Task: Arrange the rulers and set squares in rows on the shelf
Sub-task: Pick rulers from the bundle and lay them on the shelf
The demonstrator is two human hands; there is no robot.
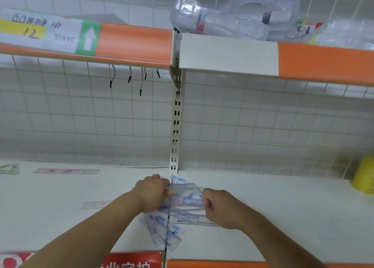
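A loose pile of clear plastic rulers and set squares with blue print lies on the white shelf, right at the seam below the upright post. My left hand and my right hand each grip one end of a small stack of clear rulers over the far part of that pile. Whether the stack touches the pile I cannot tell. A pink ruler lies flat at the back left, and another clear ruler lies alone left of my left forearm.
A yellow bundle sits at the shelf's far right. A green packet lies at the far left edge. The upper shelf holds clear plastic packs. Black-tipped cords hang under it. A slotted post divides the wire-grid back.
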